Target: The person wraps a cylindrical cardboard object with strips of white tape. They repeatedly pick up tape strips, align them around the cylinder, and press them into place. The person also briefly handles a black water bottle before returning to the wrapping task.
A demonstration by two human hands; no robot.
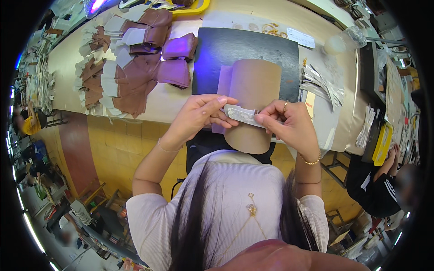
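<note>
Between my two hands I hold a short, flat strip (pixel 244 115), whitish with a mottled face and a notch in its upper edge. Thumb and fingers of my left hand (pixel 203 112) are closed at its left end. My right hand (pixel 291 122) pinches the right end. Directly beneath lies a curved tan sheet (pixel 255 81), rounded like a roll and bending down over the table's near edge. A pale mauve piece (pixel 224 86) sticks out at its left side. Both rest on a black board (pixel 217 49).
Stacks of brown leather-like pieces (pixel 135 81) with white ends lie on the table (pixel 63 86) at left. White strips (pixel 318 83), a clear plastic bottle (pixel 346 40) and a paper slip (pixel 300 38) are at right. A yellow tray (pixel 199 8) stands behind. A person in black (pixel 377 192) sits at right.
</note>
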